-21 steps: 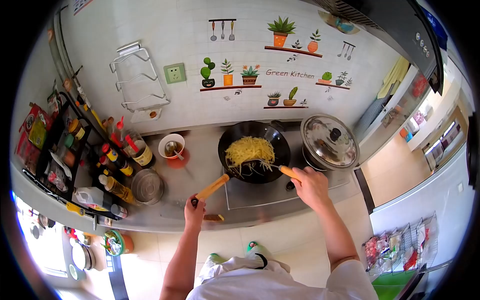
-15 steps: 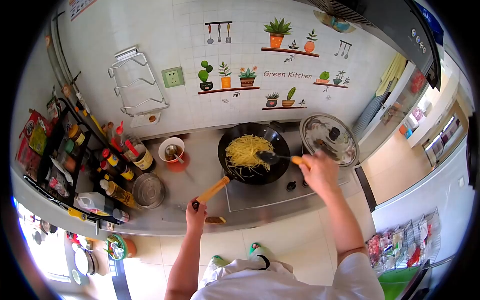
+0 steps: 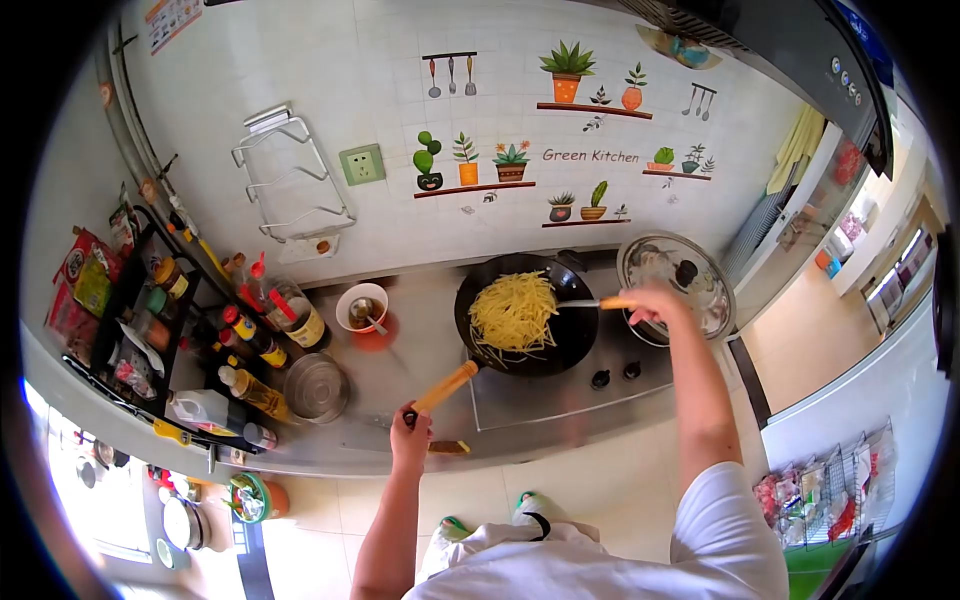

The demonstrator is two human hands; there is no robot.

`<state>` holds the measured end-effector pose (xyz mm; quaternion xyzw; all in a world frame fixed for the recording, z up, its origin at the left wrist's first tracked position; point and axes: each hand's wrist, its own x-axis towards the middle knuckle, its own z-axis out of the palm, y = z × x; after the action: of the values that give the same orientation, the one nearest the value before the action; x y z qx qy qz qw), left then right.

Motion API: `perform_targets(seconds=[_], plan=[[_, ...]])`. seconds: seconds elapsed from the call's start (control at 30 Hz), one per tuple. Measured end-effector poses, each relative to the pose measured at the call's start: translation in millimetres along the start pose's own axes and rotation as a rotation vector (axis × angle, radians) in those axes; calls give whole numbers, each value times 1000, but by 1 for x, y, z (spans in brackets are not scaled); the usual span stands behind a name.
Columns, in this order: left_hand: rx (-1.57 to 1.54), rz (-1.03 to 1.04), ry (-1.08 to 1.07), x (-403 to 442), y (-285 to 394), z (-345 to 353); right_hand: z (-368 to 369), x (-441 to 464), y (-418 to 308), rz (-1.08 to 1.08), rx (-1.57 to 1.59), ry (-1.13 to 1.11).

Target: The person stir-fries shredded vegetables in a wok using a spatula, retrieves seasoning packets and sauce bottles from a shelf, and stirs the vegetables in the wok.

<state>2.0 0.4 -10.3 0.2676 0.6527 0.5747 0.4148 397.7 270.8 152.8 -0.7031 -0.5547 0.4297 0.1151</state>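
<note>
So that the wok (image 3: 574, 342) is steadied, seemingly, its handle (image 3: 447, 386) is clasped by the left hand (image 3: 409, 435). Shreds (image 3: 512, 312) are met by a spatula (image 3: 612, 303) gripped in the right hand (image 3: 655, 302).

Right hand (image 3: 655, 303) blurred, partly covering lid (image 3: 708, 300) near right end of table (image 3: 412, 340). Tip of spatula (image 3: 612, 302) hidden by yellow shreds (image 3: 512, 312). Labels on bottles (image 3: 270, 348), left end: too small to read.

I record bright light overall, with glare whiting out the lower-left window (image 3: 100, 520). Motion blur softens the right hand (image 3: 655, 303). Fisheye distortion bows the counter (image 3: 415, 335).
</note>
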Motion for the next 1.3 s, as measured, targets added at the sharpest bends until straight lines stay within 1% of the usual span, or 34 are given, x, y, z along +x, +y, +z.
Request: perform_targets(seconds=[0.07,0.1,0.13,0.2,0.23,0.27,0.33,0.37,0.4,0.47,0.6,0.67,0.7,0.73,0.8,0.83,0.9,0.93,1.0,1.03,1.07,1.13,1.2,1.27,1.3], plan=[[-2,20,6,3,-3,-1,19,-2,16,-107,40,28],[-4,28,10,2,-3,0,23,-5,19,-186,106,-12],[-1,24,12,0,-4,0,26,-7,22,-182,106,-17],[7,13,6,-1,-3,-1,29,-19,24,-319,27,95],[14,12,2,-1,-1,-1,26,-30,20,-363,-2,122],[-1,-2,14,-2,0,0,22,-43,16,-357,4,124],[-12,-21,20,-4,1,1,14,-67,8,-489,-163,205],[-11,-20,16,-4,2,1,12,-65,16,-670,-346,316],[-12,-18,12,-4,3,0,11,-71,18,-665,-344,317],[-20,-27,12,-3,1,0,5,-91,14,-887,-563,456],[-46,-26,10,-1,-2,0,-15,-97,2,-906,-587,446],[-60,-23,5,-1,-3,-1,-19,-93,-13,-810,-621,492],[-75,-20,4,-1,-3,0,-20,-86,-22,-771,-611,470],[-75,-17,4,-2,-2,0,-19,-74,-27,-772,-609,472],[-54,-23,21,-3,1,0,-12,-41,-36,-579,-516,500],[-52,-21,24,-2,0,0,-9,-22,-41,-582,-512,498],[-47,-19,23,-1,-3,0,-2,10,-45,-404,-412,316],[-44,-18,21,-2,-2,0,5,17,-44,-403,-409,317],[-52,-17,21,-2,0,1,19,21,-44,-462,-142,156],[-51,-15,19,-2,-2,0,22,17,-45,-483,-205,159],[-67,-12,10,0,-5,-2,24,12,-44,-484,-203,163],[-84,-9,-7,0,-3,0,24,-4,-42,-674,-299,160],[-28,-39,19,-2,0,0,16,-27,-40,-673,-328,156],[-26,-36,10,-2,0,0,6,-57,-41,-751,-366,131],[-26,-32,7,-2,0,0,1,-72,-39,-744,-365,133]])
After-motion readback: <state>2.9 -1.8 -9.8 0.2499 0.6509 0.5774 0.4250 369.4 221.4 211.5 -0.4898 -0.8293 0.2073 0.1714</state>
